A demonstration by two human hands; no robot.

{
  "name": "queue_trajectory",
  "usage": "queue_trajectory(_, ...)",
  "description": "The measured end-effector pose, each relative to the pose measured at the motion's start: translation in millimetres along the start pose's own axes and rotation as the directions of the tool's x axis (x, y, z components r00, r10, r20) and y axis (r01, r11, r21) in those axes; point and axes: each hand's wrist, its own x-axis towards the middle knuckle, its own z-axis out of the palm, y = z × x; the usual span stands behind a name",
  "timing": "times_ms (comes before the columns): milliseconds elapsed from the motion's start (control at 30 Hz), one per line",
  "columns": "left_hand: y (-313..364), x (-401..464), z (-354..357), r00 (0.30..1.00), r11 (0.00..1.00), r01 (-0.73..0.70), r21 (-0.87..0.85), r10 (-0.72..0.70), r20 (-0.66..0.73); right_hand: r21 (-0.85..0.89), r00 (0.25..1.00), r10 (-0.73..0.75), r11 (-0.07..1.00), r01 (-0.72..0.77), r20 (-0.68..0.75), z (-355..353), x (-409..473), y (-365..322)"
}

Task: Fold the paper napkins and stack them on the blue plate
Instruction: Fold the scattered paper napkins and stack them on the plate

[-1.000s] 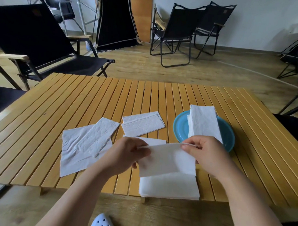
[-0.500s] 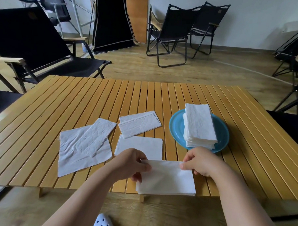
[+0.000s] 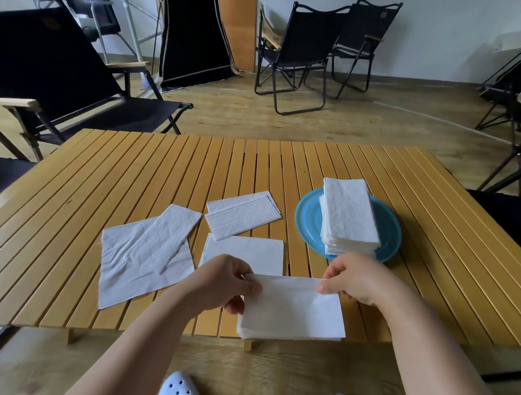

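Both hands pinch the folded napkin [image 3: 293, 309] at its far corners, left hand [image 3: 222, 282] and right hand [image 3: 356, 276], at the slatted table's [image 3: 134, 177] six-o'clock edge. At two o'clock, the napkin stack [image 3: 349, 216] fills the blue plate [image 3: 307, 217].
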Motion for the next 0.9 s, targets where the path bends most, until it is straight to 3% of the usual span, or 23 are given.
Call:
queue_trajectory(467,-9.7,9.2,3.6,0.997,0.982,0.044,0.184,-0.03,-0.078,-0.153,0.986,0.121,0.979,-0.137,-0.112,12.6,12.8,-5.7)
queue_trajectory(633,-13.5,12.5,0.8,0.983,0.946,-0.004,0.324,0.063,-0.173,-0.202,0.978,0.131,0.966,-0.164,-0.164,13.1,15.8,-7.1)
queue_trajectory(700,-15.9,12.1,-3.7,0.96,0.923,-0.015,0.385,0.12,-0.252,-0.164,0.98,0.088,0.979,-0.117,-0.176,14.8,16.0,-7.4)
queue_trajectory(800,-20.9,13.6,-15.4,0.894,0.91,-0.063,0.409,0.234,-0.383,-0.002,0.973,-0.07,0.997,0.071,-0.22,21.6,18.8,-11.4)
queue_trajectory(900,-30.0,17.5,-27.2,0.882,0.88,-0.117,0.461,0.306,-0.36,0.07,0.936,-0.221,0.966,0.249,-0.272,32.3,25.2,-21.2)
